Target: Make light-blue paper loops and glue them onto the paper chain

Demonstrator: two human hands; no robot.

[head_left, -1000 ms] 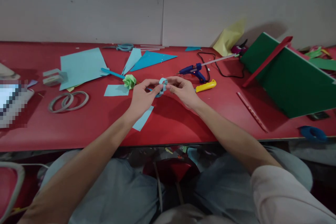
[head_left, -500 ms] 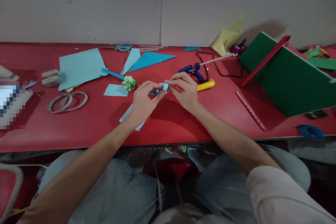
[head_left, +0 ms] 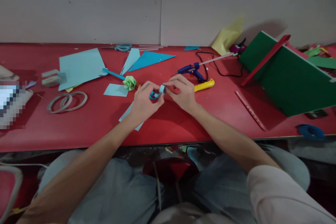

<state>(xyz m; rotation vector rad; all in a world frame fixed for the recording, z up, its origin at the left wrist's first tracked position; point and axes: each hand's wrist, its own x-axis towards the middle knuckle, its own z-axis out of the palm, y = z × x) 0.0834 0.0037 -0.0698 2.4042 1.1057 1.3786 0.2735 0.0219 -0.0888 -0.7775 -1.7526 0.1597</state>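
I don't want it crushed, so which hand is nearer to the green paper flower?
Left. The left hand is just to the right of the green paper flower; the right hand is farther to the right, beyond the left hand.

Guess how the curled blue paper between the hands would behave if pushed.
The curled blue paper in the left hand is probably light, as its strips look thin. It would likely squash easily, since its loops look open.
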